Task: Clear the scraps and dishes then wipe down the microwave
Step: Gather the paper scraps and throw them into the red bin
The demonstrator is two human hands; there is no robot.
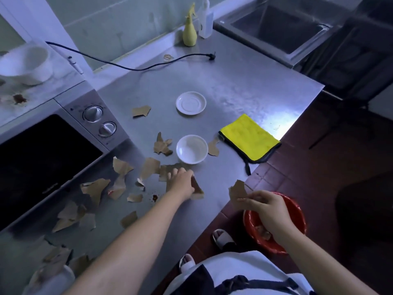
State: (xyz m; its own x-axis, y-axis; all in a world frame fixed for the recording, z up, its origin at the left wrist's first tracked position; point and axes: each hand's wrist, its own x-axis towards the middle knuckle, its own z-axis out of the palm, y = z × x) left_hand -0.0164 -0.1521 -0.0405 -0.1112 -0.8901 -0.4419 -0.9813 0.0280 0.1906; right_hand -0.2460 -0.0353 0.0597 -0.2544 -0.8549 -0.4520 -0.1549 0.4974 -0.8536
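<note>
Our left hand (180, 182) reaches across the smooth steel worktop (234, 81), fingers curled onto a torn brown paper scrap (196, 188) just in front of the round white bowl (192, 149). Our right hand (263, 204) pinches a second scrap (238, 191) past the worktop's near edge, above the red bin (297, 211). More scraps (95, 188) litter the stretch beside the microwave (53, 156). The saucer (191, 102) and the yellow cloth (249, 139) lie further back.

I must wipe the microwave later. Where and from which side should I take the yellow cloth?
Take the yellow cloth by its near corner, beside the black loop, coming from the right edge of the counter. It lies folded flat, and that corner points towards the person.
</note>
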